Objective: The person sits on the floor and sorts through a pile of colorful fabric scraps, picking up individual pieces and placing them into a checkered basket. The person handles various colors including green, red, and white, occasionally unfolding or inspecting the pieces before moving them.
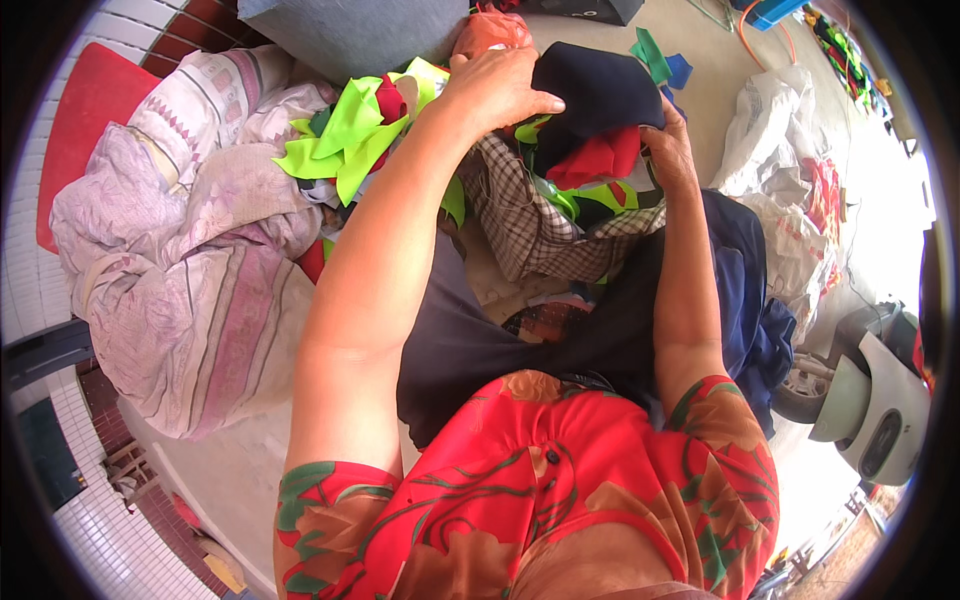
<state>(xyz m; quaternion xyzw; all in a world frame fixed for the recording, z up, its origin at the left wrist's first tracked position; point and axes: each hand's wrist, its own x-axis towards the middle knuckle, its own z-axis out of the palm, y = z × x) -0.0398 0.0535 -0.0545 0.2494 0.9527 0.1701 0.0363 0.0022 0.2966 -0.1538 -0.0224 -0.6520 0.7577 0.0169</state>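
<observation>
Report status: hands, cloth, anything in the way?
Left hand on top of the dark cloth. Right hand gripping its right edge. Green scraps and checked fabric piled beneath.

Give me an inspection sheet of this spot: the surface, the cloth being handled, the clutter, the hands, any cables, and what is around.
Surface: pale concrete floor, partly covered by cloth.
Job's things: dark navy cloth on top of a heap of fabric scraps, neon green, red and checked.
Clutter: large pale patterned bundle on the left; white plastic bags on the right; blue cloth by the right arm.
Hands: left hand rests on the navy cloth, fingers curled over it; right hand grips the heap's edge.
Cables: an orange cord lies at the top right.
Surroundings: white tiled wall on the left; a scooter at the right.
</observation>
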